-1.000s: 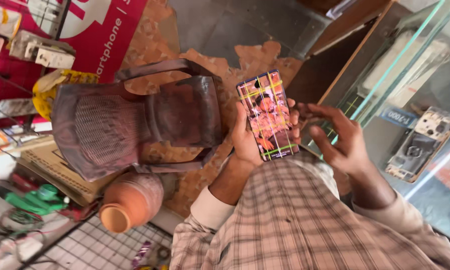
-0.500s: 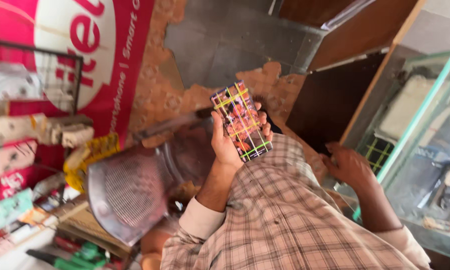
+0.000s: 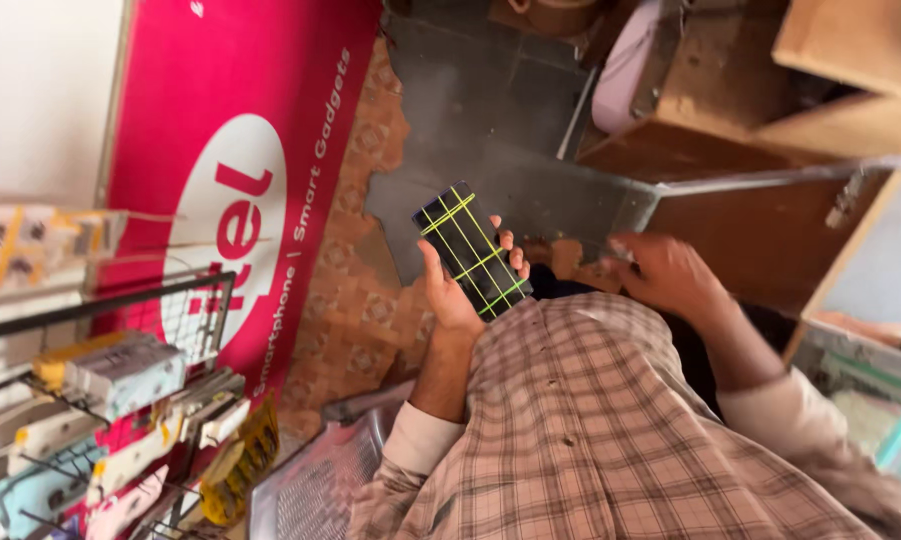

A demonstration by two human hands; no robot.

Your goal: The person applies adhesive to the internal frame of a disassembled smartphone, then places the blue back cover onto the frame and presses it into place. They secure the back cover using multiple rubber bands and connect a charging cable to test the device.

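My left hand (image 3: 457, 292) grips a smartphone (image 3: 471, 248) from below, fingers wrapped around its right edge. The phone's screen is dark and crossed by a grid of yellow and green lines. My right hand (image 3: 663, 272) hovers to the right of the phone, apart from it, blurred, fingers loosely curled with nothing seen in them. Both arms wear a plaid shirt (image 3: 610, 430) with rolled cuffs.
A red banner (image 3: 240, 180) leans at the left. A wire rack (image 3: 120, 400) with small packaged goods hangs at lower left. A plastic chair (image 3: 315, 480) shows below my arm. Wooden shelving (image 3: 770, 120) and a glass counter (image 3: 870, 350) stand to the right. The floor has patterned tiles and grey concrete.
The view swung left and up. The phone's colourful picture gave way to a dark screen with lines. My right hand lifted nearer the phone.
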